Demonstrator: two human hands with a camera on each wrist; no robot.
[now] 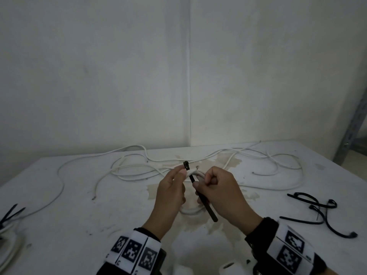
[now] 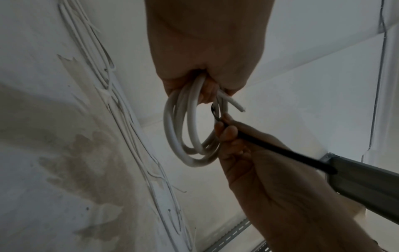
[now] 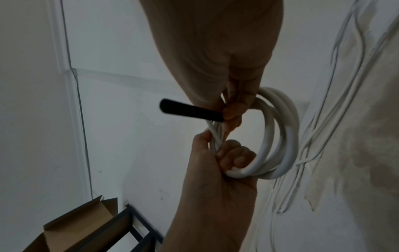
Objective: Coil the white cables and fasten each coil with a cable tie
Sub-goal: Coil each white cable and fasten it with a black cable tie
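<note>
Centrally, above the surface (image 1: 79, 195), both hands meet on one small white coil (image 2: 190, 136). Left hand (image 1: 170, 193) has its fingers curled round the gathered top of the coil, and the loops hang below its fist; a cut cable end sticks out beside the fingers. Right hand (image 1: 220, 193) pinches a black cable tie (image 1: 200, 197) between thumb and forefinger, just beside the coil, other fingers curled. The tie's head (image 1: 186, 165) pokes up past the left thumb, and its tail slants down toward the right wrist. Beyond the hands, loose white cables (image 1: 198, 161) sprawl across the stained surface. Spare black ties (image 1: 321, 213) lie to the right, well apart. More black ties (image 1: 11, 215) and white cable sit at the left edge.
</note>
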